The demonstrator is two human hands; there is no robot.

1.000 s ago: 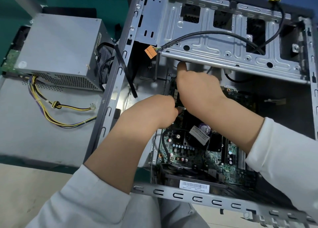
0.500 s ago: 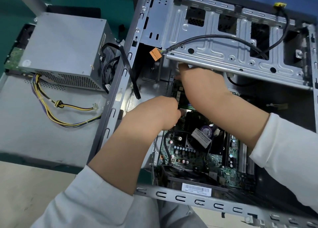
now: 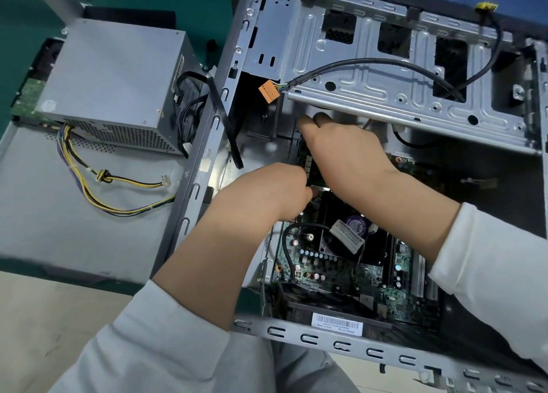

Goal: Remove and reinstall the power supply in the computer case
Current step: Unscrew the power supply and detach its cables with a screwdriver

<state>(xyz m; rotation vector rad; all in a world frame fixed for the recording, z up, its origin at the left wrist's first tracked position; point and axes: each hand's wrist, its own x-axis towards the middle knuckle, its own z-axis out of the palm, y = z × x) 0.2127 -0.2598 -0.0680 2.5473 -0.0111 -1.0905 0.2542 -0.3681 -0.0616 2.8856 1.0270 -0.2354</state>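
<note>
Green workbench (image 3: 26, 12) at upper left: the power supply (image 3: 112, 84) is sitting outside the open computer case (image 3: 326, 337), just beside its frame on a grey panel (image 3: 44, 214).

Its yellow and black cables (image 3: 98, 185) are trailing loose across the panel. Inside the case at centre frame, the left hand (image 3: 272, 193) is curling its fingers over something small above the motherboard (image 3: 332, 262); what they are gripping cannot be told. The right hand (image 3: 347, 155) is reaching under the drive cage (image 3: 385, 81), fingertips hidden, near an orange connector (image 3: 269, 91).
</note>
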